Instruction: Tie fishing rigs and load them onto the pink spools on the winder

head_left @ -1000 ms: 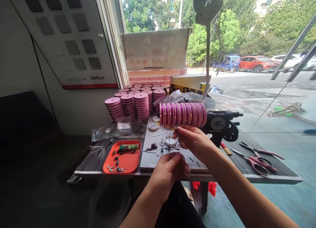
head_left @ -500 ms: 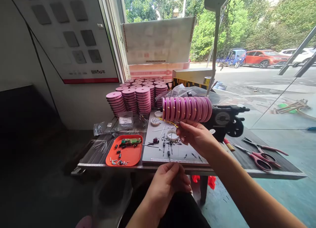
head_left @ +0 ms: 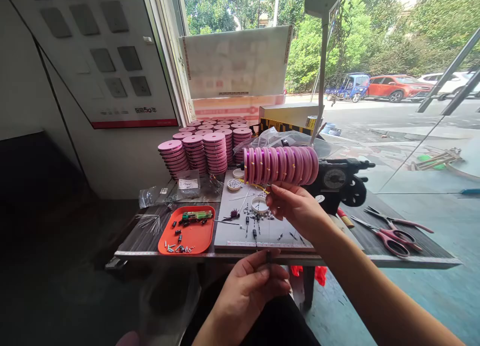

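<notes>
A row of several pink spools (head_left: 280, 165) sits side by side on the shaft of a black winding machine (head_left: 339, 182). My right hand (head_left: 296, 207) is raised just under the spools, fingers pinched together on something too thin to make out. My left hand (head_left: 249, 286) is low, in front of the table edge, thumb and fingers pinched on a small dark thing I cannot name. A fine line may run between the hands, but it does not show clearly.
Stacks of pink spools (head_left: 204, 151) stand at the back left. An orange tray (head_left: 186, 235) with small parts lies on the table's left. A grey mat (head_left: 240, 236) carries scattered small pieces. Red scissors (head_left: 390, 236) lie at the right. Plastic bags (head_left: 168, 191) lie behind the tray.
My left hand has dropped from above the mat to below the table's front edge. My right hand stays pinched under the spools. The view shifted slightly.
</notes>
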The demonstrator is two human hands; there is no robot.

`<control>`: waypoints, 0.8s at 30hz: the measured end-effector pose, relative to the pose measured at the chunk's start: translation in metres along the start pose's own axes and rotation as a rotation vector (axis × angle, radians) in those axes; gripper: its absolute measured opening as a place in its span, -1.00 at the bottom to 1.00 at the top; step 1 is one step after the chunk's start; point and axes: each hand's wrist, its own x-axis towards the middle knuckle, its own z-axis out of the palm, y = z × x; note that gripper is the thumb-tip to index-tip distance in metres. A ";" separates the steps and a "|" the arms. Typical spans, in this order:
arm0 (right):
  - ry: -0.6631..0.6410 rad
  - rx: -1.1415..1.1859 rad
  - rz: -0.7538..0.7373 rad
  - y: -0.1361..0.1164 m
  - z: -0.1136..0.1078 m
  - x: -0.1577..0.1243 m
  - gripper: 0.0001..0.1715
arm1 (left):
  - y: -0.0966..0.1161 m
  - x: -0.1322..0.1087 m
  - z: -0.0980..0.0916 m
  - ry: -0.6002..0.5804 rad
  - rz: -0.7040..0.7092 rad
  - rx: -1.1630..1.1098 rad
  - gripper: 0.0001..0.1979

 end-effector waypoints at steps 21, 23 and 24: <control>0.119 -0.315 -0.219 -0.009 0.004 0.003 -0.72 | 0.058 0.063 0.058 0.127 0.326 0.479 -0.72; 0.124 -0.351 -0.253 -0.011 0.004 0.002 -0.75 | 0.060 0.070 0.067 0.184 0.310 0.435 -0.76; 0.131 -0.392 -0.280 -0.011 0.003 0.002 -0.77 | 0.061 0.072 0.070 0.194 0.297 0.404 -0.79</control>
